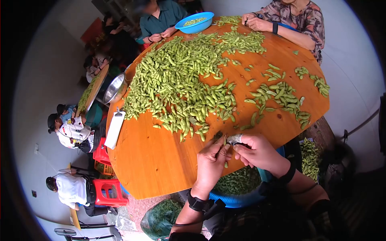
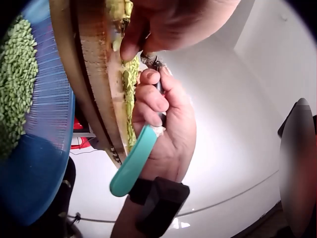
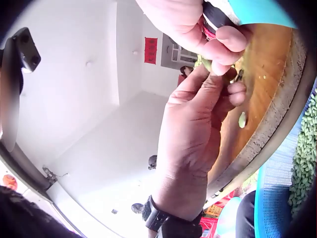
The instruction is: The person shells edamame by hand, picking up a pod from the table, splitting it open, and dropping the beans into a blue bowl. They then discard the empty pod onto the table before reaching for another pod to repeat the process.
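My left hand [image 1: 211,162] pinches a green soybean pod [image 3: 207,63] between thumb and fingers, over the table's near edge. Right up against it, my right hand [image 1: 259,152] grips a small tool with a teal handle [image 2: 133,166], whose dark metal part runs up between curled fingers. A pale grey patterned wrap [image 1: 234,139] shows at that hand's fingertips. In the right wrist view the left hand [image 3: 190,124] meets the right hand [image 3: 218,42] at the pod. Fingers hide most of the pod and the tool's working end.
A big heap of pods [image 1: 181,72] covers much of the wooden table [image 1: 157,160], with a smaller pile [image 1: 281,94] at right. Below my hands stands a blue basket [image 2: 54,99] of shelled beans. A clipboard [image 1: 115,130] lies at the left edge. Two people sit across, by a blue basin [image 1: 195,25].
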Action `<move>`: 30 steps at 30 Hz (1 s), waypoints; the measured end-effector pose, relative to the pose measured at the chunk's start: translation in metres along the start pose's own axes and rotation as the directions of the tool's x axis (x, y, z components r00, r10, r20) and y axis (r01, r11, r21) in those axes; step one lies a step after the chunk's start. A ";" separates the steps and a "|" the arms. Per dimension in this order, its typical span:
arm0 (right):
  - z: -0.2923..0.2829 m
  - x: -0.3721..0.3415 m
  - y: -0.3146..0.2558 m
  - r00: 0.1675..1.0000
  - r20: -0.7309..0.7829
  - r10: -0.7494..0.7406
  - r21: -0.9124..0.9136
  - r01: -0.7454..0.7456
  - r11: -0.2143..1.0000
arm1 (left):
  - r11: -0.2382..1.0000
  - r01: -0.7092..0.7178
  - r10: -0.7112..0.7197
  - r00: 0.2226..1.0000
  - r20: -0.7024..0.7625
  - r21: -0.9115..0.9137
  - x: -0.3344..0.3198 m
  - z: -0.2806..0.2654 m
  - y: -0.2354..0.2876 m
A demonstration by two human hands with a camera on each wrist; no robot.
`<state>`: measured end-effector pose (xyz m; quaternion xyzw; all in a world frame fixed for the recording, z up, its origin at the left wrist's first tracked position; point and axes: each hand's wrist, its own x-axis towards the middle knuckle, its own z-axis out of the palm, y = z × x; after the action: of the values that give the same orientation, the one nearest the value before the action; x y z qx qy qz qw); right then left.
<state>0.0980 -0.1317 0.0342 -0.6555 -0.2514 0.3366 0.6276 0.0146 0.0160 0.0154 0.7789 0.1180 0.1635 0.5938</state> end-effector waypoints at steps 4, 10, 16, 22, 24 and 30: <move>0.000 -0.004 0.002 1.000 0.007 0.001 -0.012 -0.001 1.000 | 0.963 -0.124 0.127 0.992 0.004 0.239 -0.002 0.002 0.002; 0.001 -0.005 0.005 1.000 0.001 0.031 0.002 -0.031 1.000 | 0.936 -0.134 0.152 0.988 -0.031 0.325 -0.001 0.003 0.001; -0.001 -0.004 0.005 0.998 -0.002 0.065 0.038 -0.065 0.997 | 0.881 -0.282 0.312 0.950 -0.019 0.381 0.000 0.006 -0.004; -0.006 0.000 0.006 0.993 0.046 0.107 0.148 -0.112 0.983 | 0.909 -0.250 0.248 0.968 0.049 0.334 0.001 -0.001 -0.015; -0.007 0.000 0.001 0.991 0.060 0.118 0.179 -0.127 0.976 | 0.990 -0.132 0.127 0.986 0.104 0.047 0.003 -0.003 -0.013; -0.006 0.001 0.001 0.992 0.044 0.118 0.244 -0.125 0.962 | 0.973 0.069 -0.036 0.988 0.151 -0.220 0.005 -0.006 -0.016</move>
<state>0.1032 -0.1347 0.0333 -0.5816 -0.1762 0.4126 0.6786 0.0169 0.0276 0.0025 0.7134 0.0756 0.1026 0.6891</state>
